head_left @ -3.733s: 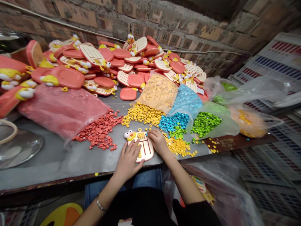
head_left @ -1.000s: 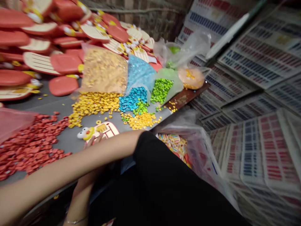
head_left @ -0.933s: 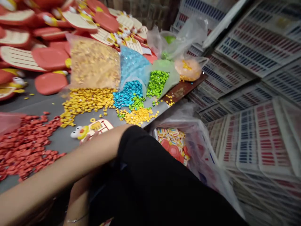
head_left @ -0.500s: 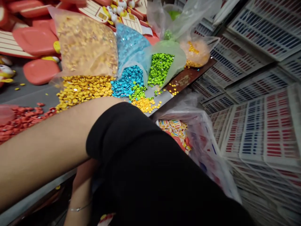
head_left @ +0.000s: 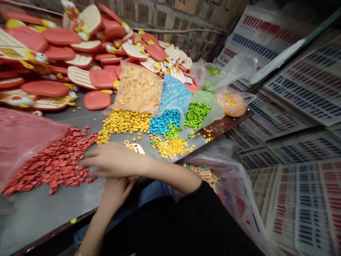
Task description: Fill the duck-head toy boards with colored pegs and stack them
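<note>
My right hand (head_left: 106, 160) reaches across to the left at the edge of a pile of small red pieces (head_left: 64, 156). Its fingers are stretched out and blurred, with nothing visible in them. Under the right wrist, at the table's front edge, is my left hand (head_left: 117, 192); its fingertips are hidden. A white printed piece (head_left: 137, 148) with a yellow ring shows just beyond the right wrist; whether the left hand touches it cannot be seen. Behind lie small yellow pieces (head_left: 128, 121), blue pieces (head_left: 165, 121), green pieces (head_left: 197, 115) and yellow-orange pieces (head_left: 170, 147).
Red and cream duck-headed items (head_left: 103, 78) are heaped at the back against a brick wall (head_left: 160, 14). Bags stand behind the small pieces, and a pink bag (head_left: 26, 142) lies left. A plastic-lined bin (head_left: 239, 185) is below the right edge, beside stacked crates (head_left: 298, 199).
The view has shifted, showing more of the heap and wall. My right forearm no longer covers the table's middle; both hands and the white printed piece have come into sight.
</note>
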`<state>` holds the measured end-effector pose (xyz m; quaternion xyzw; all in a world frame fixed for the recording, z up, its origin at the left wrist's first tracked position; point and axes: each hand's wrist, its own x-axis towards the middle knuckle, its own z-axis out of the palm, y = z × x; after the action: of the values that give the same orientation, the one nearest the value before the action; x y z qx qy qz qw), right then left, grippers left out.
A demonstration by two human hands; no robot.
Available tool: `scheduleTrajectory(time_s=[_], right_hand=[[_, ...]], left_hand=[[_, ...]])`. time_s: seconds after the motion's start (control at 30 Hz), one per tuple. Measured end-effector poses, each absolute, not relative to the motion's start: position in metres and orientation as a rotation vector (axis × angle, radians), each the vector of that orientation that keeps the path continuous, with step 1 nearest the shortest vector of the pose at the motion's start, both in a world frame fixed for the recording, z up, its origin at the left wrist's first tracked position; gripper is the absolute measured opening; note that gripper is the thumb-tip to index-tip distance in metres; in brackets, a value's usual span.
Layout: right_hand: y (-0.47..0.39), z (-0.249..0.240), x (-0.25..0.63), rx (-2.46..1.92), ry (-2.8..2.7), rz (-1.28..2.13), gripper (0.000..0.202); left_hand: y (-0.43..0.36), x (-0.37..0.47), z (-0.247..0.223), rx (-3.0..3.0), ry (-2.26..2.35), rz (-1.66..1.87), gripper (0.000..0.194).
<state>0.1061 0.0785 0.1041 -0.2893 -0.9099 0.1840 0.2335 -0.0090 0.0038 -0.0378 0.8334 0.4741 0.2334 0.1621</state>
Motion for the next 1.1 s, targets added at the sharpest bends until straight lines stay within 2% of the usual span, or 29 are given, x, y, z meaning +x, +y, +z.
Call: scheduleTrajectory(time_s=[0.1, 0.17, 0.27, 0.4, 0.67, 0.93, 1.1], right_hand=[[0.083, 0.089, 0.186, -1.172, -2.326, 0.408, 0.012], [0.083, 0.07, 0.237, -1.514, -2.148, 0.298, 0.012], [0.084, 0.039, 0.284, -1.771, -2.188, 0.198, 0.018], [0.088, 0.021, 0.296, -1.774, -2.373, 0.178, 0.022], [0.092, 0.027, 0.256, -1.38, -2.12, 0.332, 0.019], [0.108, 0.026, 0.259, -1.74, -2.109, 0.044, 0.007], [0.104, 0.025, 0.277, -1.687, -2.027, 0.016, 0.008]], left_hand=[[0.003, -0.002, -0.024, 2.547, 1.367, 0.651, 0.044], [0.002, 0.0, -0.019, 2.6, 1.372, 0.662, 0.042], [0.001, 0.0, -0.019, 2.614, 1.388, 0.682, 0.04], [0.0, 0.0, -0.022, 2.628, 1.408, 0.68, 0.039], [-0.002, 0.001, -0.017, 2.607, 1.417, 0.656, 0.041], [-0.003, 0.001, -0.016, 2.594, 1.41, 0.683, 0.043], [-0.003, 0.001, -0.015, 2.599, 1.413, 0.655, 0.044]])
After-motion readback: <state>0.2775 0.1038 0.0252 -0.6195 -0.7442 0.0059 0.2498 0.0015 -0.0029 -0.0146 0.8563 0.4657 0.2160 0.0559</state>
